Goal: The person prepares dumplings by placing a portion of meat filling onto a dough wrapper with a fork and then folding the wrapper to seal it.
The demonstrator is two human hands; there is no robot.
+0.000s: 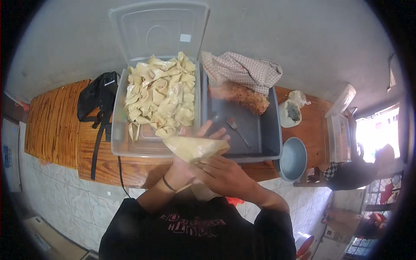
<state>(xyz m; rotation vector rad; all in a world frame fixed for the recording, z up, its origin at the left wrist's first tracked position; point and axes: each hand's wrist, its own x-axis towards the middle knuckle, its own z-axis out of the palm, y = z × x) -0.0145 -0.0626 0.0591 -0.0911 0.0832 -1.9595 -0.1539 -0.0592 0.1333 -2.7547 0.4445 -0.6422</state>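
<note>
A pale dumpling wrapper (196,148), folded over to a wide point, lies across the palm of my left hand (180,170). The left fingers stretch out from under its far edge, slightly blurred. My right hand (221,173) pinches the wrapper's near side with bent fingers. Whether filling sits inside the fold is hidden. Below the right hand a pale sheet-like thing (203,192) shows in part. Left of my hands, a clear plastic box (119,145) holds many folded dumplings (162,97). To the right, a grey tub (271,145) contains minced filling (242,96) and a fork (238,132).
A checked cloth (242,69) partly covers the filling. The box's lid (160,32) stands raised against the wall. A black bag (96,97) with straps lies left on the wooden table (56,125). At right are a blue-grey bowl (293,159), a white bag (288,117) and another person (355,173).
</note>
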